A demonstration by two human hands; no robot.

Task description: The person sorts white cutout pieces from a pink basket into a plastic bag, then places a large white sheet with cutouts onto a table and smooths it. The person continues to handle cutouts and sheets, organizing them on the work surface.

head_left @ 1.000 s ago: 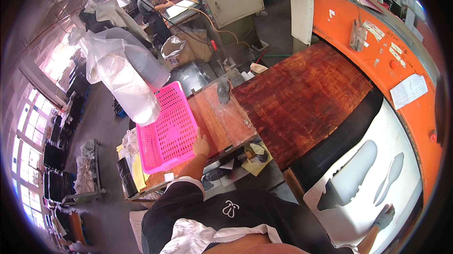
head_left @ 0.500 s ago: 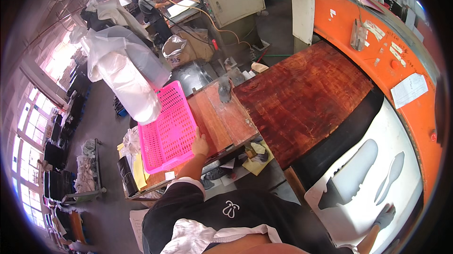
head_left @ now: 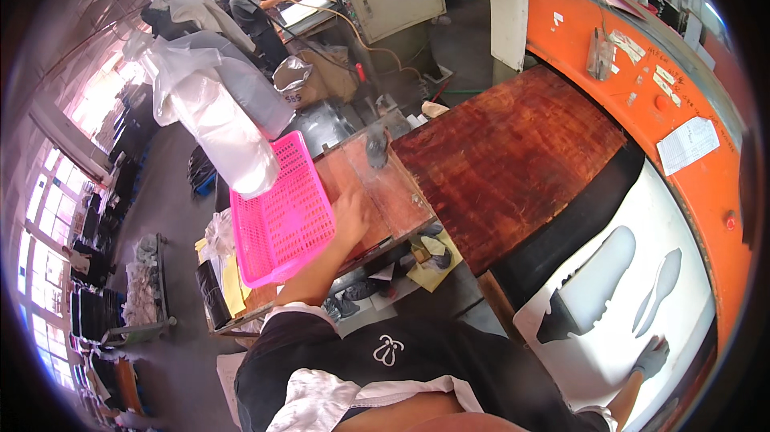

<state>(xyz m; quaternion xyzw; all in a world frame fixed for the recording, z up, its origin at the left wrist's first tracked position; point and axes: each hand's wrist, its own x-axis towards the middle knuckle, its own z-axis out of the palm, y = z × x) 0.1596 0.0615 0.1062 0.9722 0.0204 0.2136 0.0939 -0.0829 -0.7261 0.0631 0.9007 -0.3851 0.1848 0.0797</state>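
My bare left hand [head_left: 351, 214] is over the wooden side table, just right of the pink plastic basket [head_left: 282, 219]. Motion smears its fingers, and nothing shows in it. Farther along that table lies a dark grey glove [head_left: 377, 150]. At the lower right my right hand [head_left: 651, 358], in a grey glove, rests on a white sheet [head_left: 589, 380] with its fingers stretched out. Close to it on the sheet are a narrow, spoon-like grey shape [head_left: 666, 281] and a large boot-like grey shape [head_left: 601, 275]. Whether these are holes or pieces I cannot tell.
A reddish-brown board [head_left: 513, 159] lies between the side table and an orange machine [head_left: 634, 59]. Clear plastic-wrapped rolls [head_left: 220, 123] lean over the basket. A loaded cart [head_left: 144, 296] stands on the floor at left. Another person [head_left: 253, 19] works at the back.
My left hand has left the basket's right edge and moved forward and right over the table. My right hand stays on the white sheet. The view has shifted slightly.
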